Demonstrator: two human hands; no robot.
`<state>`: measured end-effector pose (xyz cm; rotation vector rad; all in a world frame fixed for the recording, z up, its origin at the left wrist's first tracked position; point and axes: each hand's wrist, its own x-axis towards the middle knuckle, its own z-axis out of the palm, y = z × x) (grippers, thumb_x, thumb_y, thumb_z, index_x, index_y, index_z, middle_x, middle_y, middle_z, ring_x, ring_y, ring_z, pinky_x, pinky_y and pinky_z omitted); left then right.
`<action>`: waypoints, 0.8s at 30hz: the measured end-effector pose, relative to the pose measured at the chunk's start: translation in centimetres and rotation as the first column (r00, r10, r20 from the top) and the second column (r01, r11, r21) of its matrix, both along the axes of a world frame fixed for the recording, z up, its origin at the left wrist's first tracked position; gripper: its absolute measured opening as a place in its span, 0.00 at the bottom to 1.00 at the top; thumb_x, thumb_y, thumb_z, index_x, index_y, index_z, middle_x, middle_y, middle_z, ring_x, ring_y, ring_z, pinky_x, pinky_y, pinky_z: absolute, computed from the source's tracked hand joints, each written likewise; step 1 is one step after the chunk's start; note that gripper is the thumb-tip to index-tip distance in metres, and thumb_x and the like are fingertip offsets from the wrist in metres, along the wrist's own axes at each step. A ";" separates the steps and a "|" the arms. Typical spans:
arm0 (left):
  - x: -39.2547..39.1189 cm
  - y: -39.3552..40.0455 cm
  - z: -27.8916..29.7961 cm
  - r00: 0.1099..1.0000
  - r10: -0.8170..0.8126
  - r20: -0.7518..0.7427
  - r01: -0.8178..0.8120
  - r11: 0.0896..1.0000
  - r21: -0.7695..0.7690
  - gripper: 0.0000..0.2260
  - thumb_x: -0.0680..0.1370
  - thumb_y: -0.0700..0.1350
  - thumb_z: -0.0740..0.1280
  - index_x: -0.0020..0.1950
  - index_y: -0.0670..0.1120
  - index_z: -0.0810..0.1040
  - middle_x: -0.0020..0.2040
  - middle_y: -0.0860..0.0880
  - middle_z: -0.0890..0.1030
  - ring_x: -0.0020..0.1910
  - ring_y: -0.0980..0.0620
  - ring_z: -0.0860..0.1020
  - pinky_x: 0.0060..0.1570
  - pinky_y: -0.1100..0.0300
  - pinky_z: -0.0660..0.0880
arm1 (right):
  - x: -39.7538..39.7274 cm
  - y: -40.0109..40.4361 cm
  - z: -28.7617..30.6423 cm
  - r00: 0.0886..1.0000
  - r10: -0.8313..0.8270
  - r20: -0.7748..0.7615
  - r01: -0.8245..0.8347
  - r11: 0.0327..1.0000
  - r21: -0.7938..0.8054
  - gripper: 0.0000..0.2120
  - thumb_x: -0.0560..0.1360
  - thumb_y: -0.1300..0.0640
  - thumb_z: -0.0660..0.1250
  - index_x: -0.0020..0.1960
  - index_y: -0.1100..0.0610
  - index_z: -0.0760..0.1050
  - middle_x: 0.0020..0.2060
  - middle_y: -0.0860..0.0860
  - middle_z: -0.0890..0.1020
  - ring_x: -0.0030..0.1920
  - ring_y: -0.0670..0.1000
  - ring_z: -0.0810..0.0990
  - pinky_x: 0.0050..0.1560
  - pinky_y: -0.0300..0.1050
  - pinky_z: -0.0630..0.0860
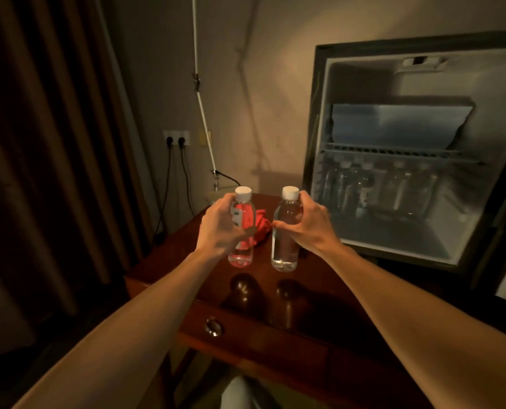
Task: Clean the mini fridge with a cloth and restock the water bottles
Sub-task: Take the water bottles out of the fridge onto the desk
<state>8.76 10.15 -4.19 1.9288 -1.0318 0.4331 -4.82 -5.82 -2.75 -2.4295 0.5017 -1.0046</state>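
Note:
My left hand (220, 225) grips a clear water bottle (242, 252) with a white cap, held upright just above the wooden table (319, 287). In my right hand (303, 224) is a second clear bottle (284, 249), also upright and white-capped. Between and behind the two bottles lies a red cloth (262, 227) on the table. The mini fridge (393, 231) stands open at the right. Several water bottles (372, 187) stand on its floor under a wire shelf (393, 152).
The table has a drawer with a round metal knob (213, 326) at its front. Dark curtains (48, 143) hang at the left. A wall socket (176, 138) with two plugged cables is behind the table, and a white pole (203, 107) leans by the wall.

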 end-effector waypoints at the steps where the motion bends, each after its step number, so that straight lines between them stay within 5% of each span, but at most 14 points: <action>1: 1.0 0.7 -0.3 0.999 0.009 -0.031 -0.010 1.000 -0.019 0.24 0.60 0.56 0.77 0.52 0.52 0.74 0.46 0.53 0.81 0.45 0.52 0.80 0.45 0.49 0.79 | 0.9 0.5 -0.3 1.000 0.006 0.000 -0.006 1.000 0.000 0.25 0.65 0.44 0.78 0.49 0.51 0.67 0.39 0.47 0.78 0.39 0.50 0.78 0.39 0.41 0.69; 14: 12.6 4.5 -4.8 0.975 0.143 -0.172 -0.145 0.989 0.005 0.35 0.59 0.52 0.81 0.63 0.52 0.72 0.54 0.51 0.79 0.54 0.51 0.79 0.54 0.47 0.79 | 11.4 3.8 -4.2 0.994 0.101 -0.051 -0.095 0.989 0.111 0.25 0.64 0.42 0.78 0.52 0.49 0.68 0.47 0.47 0.81 0.49 0.51 0.80 0.47 0.47 0.76; 19: 14.9 4.3 -5.6 0.972 0.128 -0.196 -0.138 0.990 -0.034 0.32 0.62 0.49 0.82 0.63 0.51 0.74 0.54 0.51 0.80 0.54 0.54 0.79 0.55 0.49 0.80 | 13.4 4.1 -4.4 0.990 0.142 -0.018 -0.138 0.980 0.143 0.23 0.64 0.43 0.79 0.48 0.46 0.67 0.44 0.45 0.81 0.47 0.47 0.79 0.40 0.38 0.68; 24: 16.0 4.0 -5.9 0.971 0.097 -0.218 -0.112 0.992 -0.057 0.32 0.63 0.49 0.81 0.63 0.51 0.73 0.56 0.52 0.79 0.56 0.54 0.78 0.57 0.48 0.79 | 14.9 4.3 -4.8 0.991 0.137 0.002 -0.136 0.981 0.142 0.23 0.64 0.43 0.79 0.47 0.47 0.67 0.42 0.46 0.80 0.42 0.47 0.78 0.38 0.41 0.69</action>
